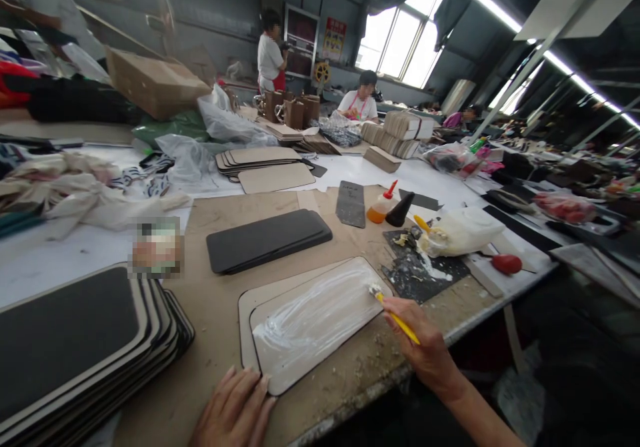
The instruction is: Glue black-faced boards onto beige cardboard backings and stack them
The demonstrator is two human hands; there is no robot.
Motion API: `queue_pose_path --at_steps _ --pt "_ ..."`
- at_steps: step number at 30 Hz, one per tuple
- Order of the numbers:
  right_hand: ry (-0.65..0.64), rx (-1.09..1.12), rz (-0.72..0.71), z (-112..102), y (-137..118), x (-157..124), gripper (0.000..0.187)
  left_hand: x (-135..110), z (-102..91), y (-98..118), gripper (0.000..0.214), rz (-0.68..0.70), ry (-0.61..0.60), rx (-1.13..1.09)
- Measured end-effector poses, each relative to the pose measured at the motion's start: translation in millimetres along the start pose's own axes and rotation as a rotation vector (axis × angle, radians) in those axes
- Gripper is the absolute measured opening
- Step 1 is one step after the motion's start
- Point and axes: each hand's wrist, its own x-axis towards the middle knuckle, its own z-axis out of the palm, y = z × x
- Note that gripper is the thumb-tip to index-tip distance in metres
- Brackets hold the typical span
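Observation:
A beige panel (315, 333) with rounded corners and a dark edge lies in front of me, streaked with white paste. It overlaps a second beige panel (247, 317) beneath it. My right hand (423, 343) is closed around a yellow-handled brush (403, 323), whose white-coated bristles touch the right end of the upper panel. Fingers stretched out, my left hand (235, 410) rests at the panels' near left corner. Right of the panels, a dark board (417, 280) is smeared with white paste; a whitish plastic bag (465, 230) lies on it with another yellow handle (421, 223).
Stacked dark-topped panels (65, 333) stand at left, dark panels (270, 237) farther in. Behind the paste board are an orange-filled bottle (379, 208), a black cone-shaped object (400, 210) and a red-handled tool (506, 263). Several people (359, 100) are in the background.

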Motion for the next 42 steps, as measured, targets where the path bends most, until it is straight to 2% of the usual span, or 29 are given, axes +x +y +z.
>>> queue_pose_path --at_steps 4,6,8,12,14,16,22,26,28,31,34,38,40,42 --pt "-0.073 0.124 -0.054 5 -63 -16 0.028 2 -5.9 0 0.025 -0.004 -0.038 -0.034" --pt "-0.084 0.192 -0.094 6 -79 -17 0.029 7 -12.1 0 0.026 -0.018 -0.071 -0.028" --pt "-0.062 0.183 -0.099 3 -76 -16 0.029 15 -21.0 1 0.025 -0.066 -0.123 -0.018" --pt "0.011 -0.012 -0.058 -4 -38 -13 0.027 30 -37.9 8 0.023 -0.181 -0.226 -0.005" --pt "0.035 -0.059 -0.054 1 -30 -12 0.026 33 -42.3 11 0.023 -0.221 -0.235 0.0" --pt "0.024 0.006 -0.07 9 -41 -11 0.026 34 -44.6 12 0.024 -0.25 -0.238 0.004" --pt "-0.019 0.405 -0.153 42 -116 18 0.026 30 -47.3 14 0.024 -0.282 -0.237 -0.014" --pt "-0.104 0.451 -0.321 69 -136 39 0.022 27 -44.6 12 0.022 -0.262 -0.199 -0.014" --pt "-0.145 0.427 -0.387 79 -136 45 0.02 25 -42.5 11 0.022 -0.251 -0.193 -0.013" --pt "-0.126 0.37 -0.371 83 -123 49 0.019 23 -40.7 8 0.022 -0.219 -0.182 -0.001" --pt "-0.077 0.281 -0.284 72 -96 45 0.022 21 -40.6 6 0.023 -0.195 -0.173 0.021" --pt "-0.016 0.091 -0.165 44 -61 29 0.025 18 -40.4 4 0.024 -0.165 -0.177 0.022" --pt "0.003 0.037 -0.118 33 -62 21 0.026 18 -39.8 3 0.025 -0.148 -0.191 0.021" --pt "-0.005 0.077 -0.118 31 -78 16 0.026 18 -39.3 2 0.025 -0.131 -0.204 0.019"
